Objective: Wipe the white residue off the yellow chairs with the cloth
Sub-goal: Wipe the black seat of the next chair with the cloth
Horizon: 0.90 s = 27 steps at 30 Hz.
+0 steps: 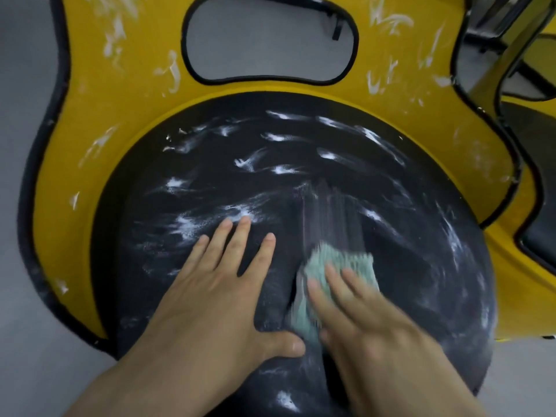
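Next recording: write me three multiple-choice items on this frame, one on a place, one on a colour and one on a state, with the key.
1. Where does the pale green cloth lie?
A. on the round black seat
B. on a wooden table
C. in a bucket

2. What colour is the residue streaked across the seat?
A. red
B. white
C. blue

3. How is the left hand placed?
A. flat, fingers spread on the seat
B. clenched round the cloth
C. raised in the air

Key: 1 A, the right hand presses it onto the seat; 2 B, white smears cross the black surface; 3 A, its fingers lie straight on the seat.
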Tool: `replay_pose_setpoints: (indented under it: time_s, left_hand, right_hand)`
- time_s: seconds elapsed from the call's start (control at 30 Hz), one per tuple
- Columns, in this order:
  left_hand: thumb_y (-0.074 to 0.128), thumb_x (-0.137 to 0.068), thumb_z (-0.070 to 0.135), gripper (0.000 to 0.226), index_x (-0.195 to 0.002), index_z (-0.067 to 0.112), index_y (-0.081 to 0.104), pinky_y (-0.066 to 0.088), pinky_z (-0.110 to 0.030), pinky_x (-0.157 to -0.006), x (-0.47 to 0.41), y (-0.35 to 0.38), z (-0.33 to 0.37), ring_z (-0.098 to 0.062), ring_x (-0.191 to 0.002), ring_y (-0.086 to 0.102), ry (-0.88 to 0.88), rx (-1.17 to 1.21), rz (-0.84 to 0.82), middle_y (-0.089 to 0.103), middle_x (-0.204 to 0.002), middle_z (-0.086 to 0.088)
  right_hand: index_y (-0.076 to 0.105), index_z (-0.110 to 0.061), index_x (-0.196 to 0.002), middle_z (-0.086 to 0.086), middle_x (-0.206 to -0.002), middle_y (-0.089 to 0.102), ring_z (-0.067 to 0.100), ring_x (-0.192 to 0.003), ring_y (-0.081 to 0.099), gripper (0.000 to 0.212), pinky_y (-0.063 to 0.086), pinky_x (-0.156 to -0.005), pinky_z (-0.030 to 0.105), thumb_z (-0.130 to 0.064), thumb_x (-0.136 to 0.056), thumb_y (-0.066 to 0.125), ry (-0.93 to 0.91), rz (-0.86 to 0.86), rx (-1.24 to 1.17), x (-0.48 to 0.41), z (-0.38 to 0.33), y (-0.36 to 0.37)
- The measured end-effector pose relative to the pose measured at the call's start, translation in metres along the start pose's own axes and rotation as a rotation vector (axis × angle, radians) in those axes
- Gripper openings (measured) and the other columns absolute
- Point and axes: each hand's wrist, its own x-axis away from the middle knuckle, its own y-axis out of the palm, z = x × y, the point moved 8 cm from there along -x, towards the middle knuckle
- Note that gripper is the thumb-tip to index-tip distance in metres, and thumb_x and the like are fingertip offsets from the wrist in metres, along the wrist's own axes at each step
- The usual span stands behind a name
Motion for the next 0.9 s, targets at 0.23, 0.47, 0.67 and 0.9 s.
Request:
replay_pose_setpoints:
  time_s: [0.23, 0.47, 0.67, 0.9]
  left_hand:
    - [0.036, -0.064, 0.096, 0.122, -0.138, 0.043, -0.045, -0.026, -0.032, -0.110, 0.002, -0.001, 0.002, -0.013, -0.130, -0.054, -0.011, -0.029, -0.020, -0.061, -0.138, 0.008]
    - [0.032, -0.063, 0.098, 0.121, -0.136, 0.044, -0.047, -0.025, -0.032, -0.112, 0.004, -0.001, -0.001, -0.010, -0.129, -0.054, -0.006, -0.018, -0.002, -0.062, -0.137, 0.010]
    - [0.033, -0.062, 0.099, 0.121, -0.135, 0.045, -0.047, -0.025, -0.031, -0.112, 0.003, -0.001, 0.000, -0.009, -0.128, -0.055, 0.015, 0.004, 0.003, -0.063, -0.135, 0.013]
    - [0.027, -0.060, 0.099, 0.118, -0.133, 0.046, -0.049, -0.026, -0.028, -0.109, 0.006, -0.001, 0.000, -0.006, -0.126, -0.056, -0.012, -0.038, -0.011, -0.063, -0.134, 0.013]
  right_hand:
    - [0.037, -0.007, -0.151, 0.016, -0.153, 0.040, 0.032, -0.144, 0.035, 0.050, 0.027, -0.119, 0.038, -0.022, -0.103, 0.036, 0.023, -0.018, 0.105, -0.087, 0.029, -0.007]
    - [0.043, -0.009, -0.149, 0.016, -0.152, 0.043, 0.030, -0.142, 0.039, 0.054, 0.029, -0.116, 0.039, -0.031, -0.102, 0.027, 0.002, -0.032, 0.086, -0.042, 0.017, 0.002]
    - [0.052, -0.009, -0.143, 0.016, -0.145, 0.051, 0.032, -0.135, 0.049, 0.053, 0.034, -0.109, 0.040, -0.032, -0.103, 0.025, -0.051, -0.011, 0.060, -0.033, 0.015, 0.004]
    - [0.019, -0.015, -0.158, 0.012, -0.163, 0.020, 0.027, -0.150, 0.018, 0.054, 0.021, -0.118, 0.034, -0.030, -0.107, 0.023, 0.033, -0.061, 0.123, -0.124, 0.034, -0.009]
